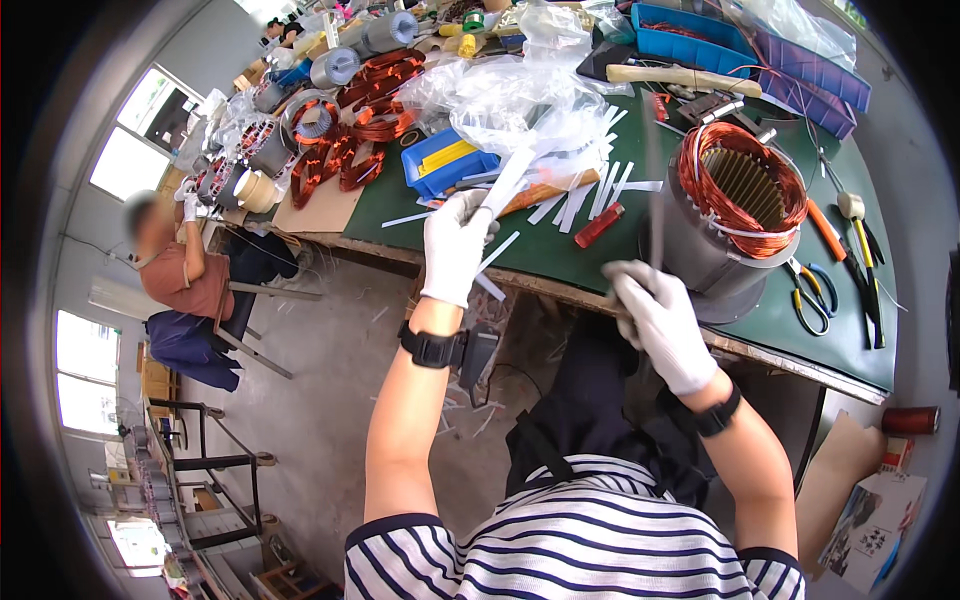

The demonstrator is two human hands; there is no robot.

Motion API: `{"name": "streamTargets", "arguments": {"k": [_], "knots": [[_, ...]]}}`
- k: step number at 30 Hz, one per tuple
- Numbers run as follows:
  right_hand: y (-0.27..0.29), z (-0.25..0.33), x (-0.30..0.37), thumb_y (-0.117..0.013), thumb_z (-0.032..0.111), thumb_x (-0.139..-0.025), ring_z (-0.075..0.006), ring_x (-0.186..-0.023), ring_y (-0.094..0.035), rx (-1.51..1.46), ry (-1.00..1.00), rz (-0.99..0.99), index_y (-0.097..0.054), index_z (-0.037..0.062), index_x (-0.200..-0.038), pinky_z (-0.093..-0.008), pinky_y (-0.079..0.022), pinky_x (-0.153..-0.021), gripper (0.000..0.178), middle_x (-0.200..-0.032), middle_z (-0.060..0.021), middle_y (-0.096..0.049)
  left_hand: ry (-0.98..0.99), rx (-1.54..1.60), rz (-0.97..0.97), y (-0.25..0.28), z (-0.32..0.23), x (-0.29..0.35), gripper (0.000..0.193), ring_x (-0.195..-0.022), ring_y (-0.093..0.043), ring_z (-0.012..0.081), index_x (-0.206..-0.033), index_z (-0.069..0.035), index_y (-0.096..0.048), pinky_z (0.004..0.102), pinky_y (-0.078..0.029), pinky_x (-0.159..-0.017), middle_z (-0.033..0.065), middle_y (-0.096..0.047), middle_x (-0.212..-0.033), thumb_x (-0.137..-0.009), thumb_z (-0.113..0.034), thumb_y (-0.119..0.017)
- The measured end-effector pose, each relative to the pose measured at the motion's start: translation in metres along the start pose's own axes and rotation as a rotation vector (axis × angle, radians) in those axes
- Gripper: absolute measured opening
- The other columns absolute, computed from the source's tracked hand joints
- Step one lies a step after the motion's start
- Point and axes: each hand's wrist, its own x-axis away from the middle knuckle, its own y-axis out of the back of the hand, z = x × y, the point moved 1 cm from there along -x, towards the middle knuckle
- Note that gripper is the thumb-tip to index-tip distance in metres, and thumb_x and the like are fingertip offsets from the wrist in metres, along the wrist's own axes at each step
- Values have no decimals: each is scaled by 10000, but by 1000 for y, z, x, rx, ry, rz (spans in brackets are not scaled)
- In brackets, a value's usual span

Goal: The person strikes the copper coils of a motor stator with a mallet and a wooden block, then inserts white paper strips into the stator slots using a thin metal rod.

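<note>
My left hand, in a white glove, is closed on a white paper-like strip that points up over the table. My right hand, gloved too, is closed around a long thin grey strip, smeared by motion and standing nearly upright; its material is unclear. Right of that hand stands a grey motor stator with coils of copper wire around its top opening. Between my hands a red-handled small tool and several loose white strips lie on the green table.
A blue tray with yellow pieces and clear plastic bags lie beyond my left hand. Scissors, an orange-handled tool and a hammer lie right of the stator. A person sits working at the left.
</note>
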Motion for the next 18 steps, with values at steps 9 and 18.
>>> {"name": "streamTargets", "arguments": {"k": [9, 18], "knots": [[-35, 20, -53, -632, 187, -862, -39, -526, -433, -249, 79, -58, -583, 37, -867, -193, -334, -450, 158, -616, 40, -478, 161, 298, 277, -7, -32, 56, 260, -677, -581, 79, -1090, 40, -579, 218, -480, -634, 39, -625, -844, -843, -38, -586], [-44, 1, -58, -599, 142, -877, -35, -495, -422, -259, 24, -77, -581, 43, -851, -182, -315, -429, 103, -623, 28, -495, 72, 233, 43, 14, -14, 64, 214, -661, -561, 62, -1053, 23, -608, 209, -460, -625, 15, -618, -809, -867, -80, -586]]}}
